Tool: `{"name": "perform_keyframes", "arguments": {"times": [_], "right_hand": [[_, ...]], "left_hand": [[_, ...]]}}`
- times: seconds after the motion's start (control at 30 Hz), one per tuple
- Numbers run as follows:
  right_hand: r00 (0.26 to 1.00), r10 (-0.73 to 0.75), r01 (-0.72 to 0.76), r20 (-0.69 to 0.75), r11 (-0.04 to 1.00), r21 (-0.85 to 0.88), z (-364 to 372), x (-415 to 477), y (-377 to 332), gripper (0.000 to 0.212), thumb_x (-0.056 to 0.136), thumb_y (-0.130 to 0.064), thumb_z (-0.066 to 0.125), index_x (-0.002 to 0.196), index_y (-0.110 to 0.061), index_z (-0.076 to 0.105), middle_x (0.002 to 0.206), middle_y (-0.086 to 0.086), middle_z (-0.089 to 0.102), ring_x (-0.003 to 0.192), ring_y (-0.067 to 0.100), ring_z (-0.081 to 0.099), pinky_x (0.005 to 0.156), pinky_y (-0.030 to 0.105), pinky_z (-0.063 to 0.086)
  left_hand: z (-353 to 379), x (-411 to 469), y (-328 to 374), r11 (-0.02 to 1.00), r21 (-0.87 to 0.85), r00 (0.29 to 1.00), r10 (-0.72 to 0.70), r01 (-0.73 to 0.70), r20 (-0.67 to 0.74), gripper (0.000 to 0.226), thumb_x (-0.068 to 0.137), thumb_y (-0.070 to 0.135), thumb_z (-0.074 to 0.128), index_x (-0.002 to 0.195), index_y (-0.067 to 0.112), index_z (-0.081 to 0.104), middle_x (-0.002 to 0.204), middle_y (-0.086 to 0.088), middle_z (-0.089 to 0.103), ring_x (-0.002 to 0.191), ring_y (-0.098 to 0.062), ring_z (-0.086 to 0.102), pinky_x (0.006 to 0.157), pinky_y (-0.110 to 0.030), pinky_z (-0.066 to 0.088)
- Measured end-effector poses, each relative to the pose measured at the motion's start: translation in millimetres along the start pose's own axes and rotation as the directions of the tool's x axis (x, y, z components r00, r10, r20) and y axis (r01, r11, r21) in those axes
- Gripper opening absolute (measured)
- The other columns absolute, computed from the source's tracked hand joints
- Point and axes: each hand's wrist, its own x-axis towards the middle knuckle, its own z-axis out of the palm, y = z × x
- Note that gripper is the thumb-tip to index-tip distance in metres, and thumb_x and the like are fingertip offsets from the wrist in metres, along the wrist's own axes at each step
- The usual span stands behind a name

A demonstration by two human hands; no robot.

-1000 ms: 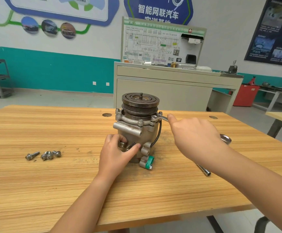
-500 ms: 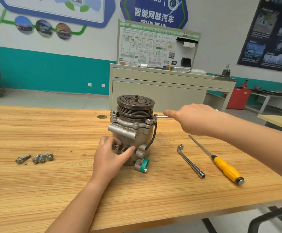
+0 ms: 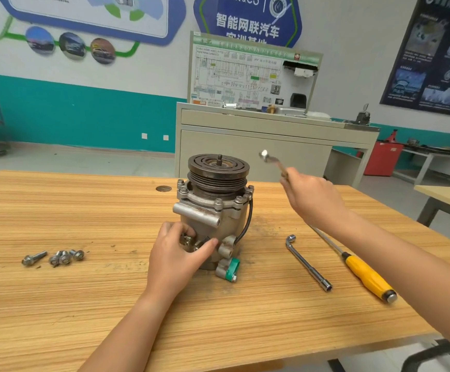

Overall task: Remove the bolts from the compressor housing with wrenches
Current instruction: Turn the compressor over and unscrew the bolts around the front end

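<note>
A grey compressor (image 3: 213, 213) with a dark pulley on top stands upright on the wooden table (image 3: 84, 304). Several bolts (image 3: 218, 204) sit in its upper flange. My left hand (image 3: 178, 253) grips the lower front of the housing. My right hand (image 3: 312, 197) holds a silver wrench (image 3: 272, 160) in the air, to the right of the pulley and clear of the compressor. Several removed bolts (image 3: 54, 257) lie on the table to the left.
An L-shaped socket wrench (image 3: 307, 264) and a yellow-handled screwdriver (image 3: 366, 275) lie on the table right of the compressor. A beige cabinet (image 3: 258, 146) with a wiring display board stands behind the table. Another table (image 3: 447, 197) is at the far right.
My right hand lifted the wrench off the flange bolt at the compressor's right and raised it into the air. My left hand stayed on the housing.
</note>
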Motion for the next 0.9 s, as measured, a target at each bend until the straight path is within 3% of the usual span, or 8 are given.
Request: {"name": "perform_keyframes", "arguments": {"times": [0.03, 0.1, 0.23, 0.4, 0.63, 0.8, 0.87, 0.9], "right_hand": [[0.998, 0.003, 0.002, -0.056, 0.996, 0.086, -7, -8, 1, 0.026, 0.099, -0.026, 0.032, 0.107, -0.006, 0.047, 0.062, 0.000, 0.051, 0.057, 0.032, 0.055, 0.048, 0.032, 0.037], [0.999, -0.025, 0.029, -0.046, 0.994, 0.103, -23, -23, 0, 0.027, 0.098, -0.026, 0.032, 0.116, -0.009, 0.044, 0.054, -0.007, 0.040, 0.049, 0.027, 0.047, 0.045, 0.029, 0.032], [0.987, -0.056, 0.067, 0.150, 0.996, -0.065, -36, -39, -6, 0.027, 0.099, -0.023, 0.032, 0.125, -0.025, 0.034, 0.073, -0.001, 0.059, 0.064, 0.023, 0.054, 0.049, 0.030, 0.037], [0.965, -0.031, 0.058, 0.260, 0.994, -0.097, -37, -36, -18, 0.029, 0.097, -0.014, 0.035, 0.124, -0.023, 0.035, 0.074, 0.001, 0.055, 0.069, 0.023, 0.054, 0.058, 0.035, 0.047], [0.951, -0.032, 0.058, 0.308, 0.996, -0.075, -46, -31, -35, 0.039, 0.096, -0.014, 0.035, 0.132, -0.030, 0.030, 0.064, -0.004, 0.041, 0.062, 0.020, 0.045, 0.048, 0.029, 0.037], [0.941, -0.023, 0.112, 0.338, 0.963, -0.245, -67, -34, -59, 0.058, 0.086, 0.003, 0.040, 0.140, -0.012, 0.022, 0.060, -0.001, 0.034, 0.047, 0.015, 0.030, 0.037, 0.027, 0.021], [0.922, -0.033, 0.146, 0.385, 0.953, -0.267, -69, -38, -71, 0.065, 0.085, 0.006, 0.041, 0.143, -0.001, 0.012, 0.070, 0.004, 0.049, 0.052, 0.017, 0.041, 0.038, 0.028, 0.021], [0.910, -0.032, 0.152, 0.414, 0.953, -0.261, -68, -39, -76, 0.067, 0.085, 0.008, 0.040, 0.143, 0.002, 0.008, 0.084, 0.008, 0.058, 0.062, 0.021, 0.050, 0.039, 0.028, 0.023]], "left_hand": [[0, 0, 0, 1.000, 0.002, 1.000, 0.003, -0.003, -0.003, 0.032, 0.061, 0.046, 0.075, 0.071, 0.029, 0.049, 0.084, 0.009, 0.051, 0.079, 0.000, 0.050, 0.065, -0.003, 0.033], [1, 0, -1, 1.000, 0.005, 1.000, 0.003, -0.003, -0.007, 0.032, 0.061, 0.044, 0.076, 0.071, 0.029, 0.049, 0.085, 0.008, 0.051, 0.079, -0.001, 0.050, 0.065, -0.003, 0.034], [0, -1, 0, 1.000, 0.008, 1.000, 0.000, 0.000, -0.006, 0.032, 0.063, 0.040, 0.078, 0.070, 0.027, 0.050, 0.084, 0.007, 0.052, 0.079, -0.002, 0.051, 0.066, -0.004, 0.034], [1, 0, 1, 1.000, 0.009, 1.000, -0.001, 0.001, -0.020, 0.032, 0.063, 0.037, 0.079, 0.069, 0.027, 0.048, 0.082, 0.007, 0.051, 0.077, -0.001, 0.050, 0.065, -0.003, 0.033], [3, 0, -2, 1.000, -0.004, 1.000, 0.004, -0.004, -0.029, 0.033, 0.062, 0.038, 0.078, 0.069, 0.029, 0.047, 0.082, 0.007, 0.050, 0.076, 0.001, 0.050, 0.064, -0.003, 0.033], [2, 0, -2, 1.000, -0.008, 1.000, 0.008, -0.008, -0.023, 0.033, 0.062, 0.038, 0.078, 0.069, 0.029, 0.048, 0.083, 0.007, 0.051, 0.077, 0.000, 0.049, 0.064, -0.002, 0.033], [2, 0, -1, 1.000, -0.012, 1.000, 0.003, -0.003, -0.023, 0.033, 0.062, 0.038, 0.079, 0.069, 0.029, 0.048, 0.083, 0.006, 0.051, 0.077, -0.001, 0.050, 0.064, -0.002, 0.033], [2, -1, -1, 1.000, -0.013, 1.000, 0.003, -0.003, -0.024, 0.033, 0.062, 0.037, 0.079, 0.069, 0.029, 0.048, 0.083, 0.006, 0.051, 0.077, -0.001, 0.050, 0.064, -0.002, 0.033]]}}
